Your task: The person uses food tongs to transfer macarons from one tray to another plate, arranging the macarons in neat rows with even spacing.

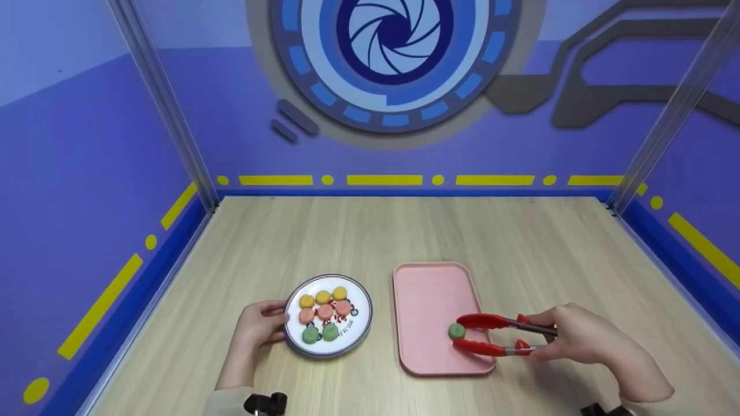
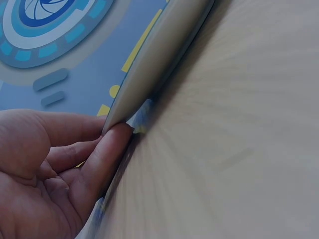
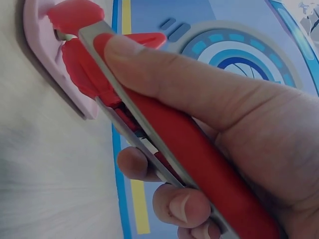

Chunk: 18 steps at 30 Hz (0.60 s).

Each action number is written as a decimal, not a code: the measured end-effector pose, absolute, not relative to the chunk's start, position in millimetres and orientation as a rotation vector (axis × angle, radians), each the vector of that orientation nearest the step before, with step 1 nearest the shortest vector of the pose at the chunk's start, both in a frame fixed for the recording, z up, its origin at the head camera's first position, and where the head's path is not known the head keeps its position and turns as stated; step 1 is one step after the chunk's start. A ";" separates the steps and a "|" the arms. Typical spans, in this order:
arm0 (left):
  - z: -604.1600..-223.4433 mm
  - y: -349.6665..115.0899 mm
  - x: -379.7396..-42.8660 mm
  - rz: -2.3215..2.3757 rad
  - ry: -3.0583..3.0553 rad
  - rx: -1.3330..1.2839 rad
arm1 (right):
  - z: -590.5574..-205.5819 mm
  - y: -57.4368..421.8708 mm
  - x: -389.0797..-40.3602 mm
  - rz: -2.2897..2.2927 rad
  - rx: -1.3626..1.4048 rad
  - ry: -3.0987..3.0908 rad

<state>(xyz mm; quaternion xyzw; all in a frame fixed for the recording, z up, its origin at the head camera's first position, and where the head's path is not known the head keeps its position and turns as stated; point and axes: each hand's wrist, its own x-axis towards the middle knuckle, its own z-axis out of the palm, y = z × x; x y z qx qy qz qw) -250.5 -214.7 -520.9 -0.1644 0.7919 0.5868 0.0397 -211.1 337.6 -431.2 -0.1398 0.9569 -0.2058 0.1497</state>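
My left hand (image 1: 260, 323) pinches the left rim of a round white plate (image 1: 361, 329) with a dark edge and printed pattern; the left wrist view shows thumb and finger on the plate's rim (image 2: 164, 55). Small round macaron-like pieces lie on it in rows: yellow (image 1: 322, 297), pink (image 1: 325, 312) and green (image 1: 330, 332). My right hand (image 1: 578, 338) grips red-tipped metal tongs (image 1: 485, 349), whose tips stand on either side of a green round piece (image 1: 457, 331) over the pink tray (image 1: 433, 294). Whether the piece is lifted, I cannot tell. In the right wrist view the tongs (image 3: 164, 129) largely cover it.
The plate and tray stand side by side on a light wooden table (image 1: 404, 231), with a gap between them. Blue-purple panels (image 1: 231, 127) with yellow marks enclose the table at the back and sides. Metal posts (image 1: 173, 121) stand at the back corners.
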 end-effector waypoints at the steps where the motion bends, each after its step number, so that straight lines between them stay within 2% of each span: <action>1: -520.7 -214.7 -250.5 1.796 2.430 -0.504 | -431.8 337.8 -211.0 -0.591 -0.386 2.750; 8: -520.0 -214.1 -250.4 1.775 2.436 -0.529 | -433.6 336.8 -212.3 -0.583 -0.328 2.747; 18: -518.9 -213.6 -249.8 1.772 2.430 -0.534 | -433.0 338.2 -212.4 -0.585 -0.399 2.764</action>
